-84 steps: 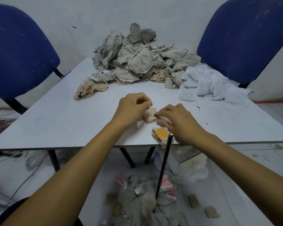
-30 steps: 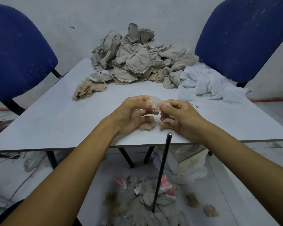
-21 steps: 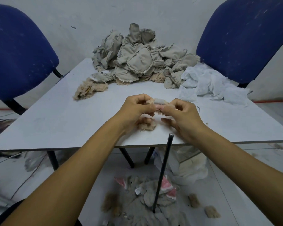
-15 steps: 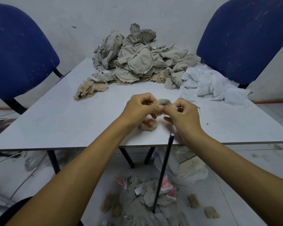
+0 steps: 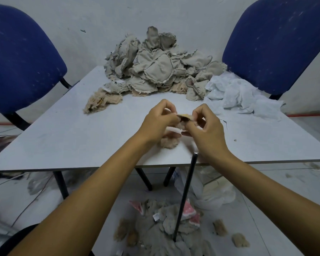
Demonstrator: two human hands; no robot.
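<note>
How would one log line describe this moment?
left hand: pinches plush piece | right hand: pinches it too | over table

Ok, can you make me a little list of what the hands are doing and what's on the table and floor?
left hand: pinches the small tan piece
right hand: pinches the same piece from the other side
under the hands: fluffy tan scrap on the table
back of table: grey fabric pile, white cloth beside it
floor: more fabric pieces, thin black rod

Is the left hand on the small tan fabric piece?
Touching. Head view: left hand pinches one end of the small tan fabric piece, right hand pinches the other.
</note>
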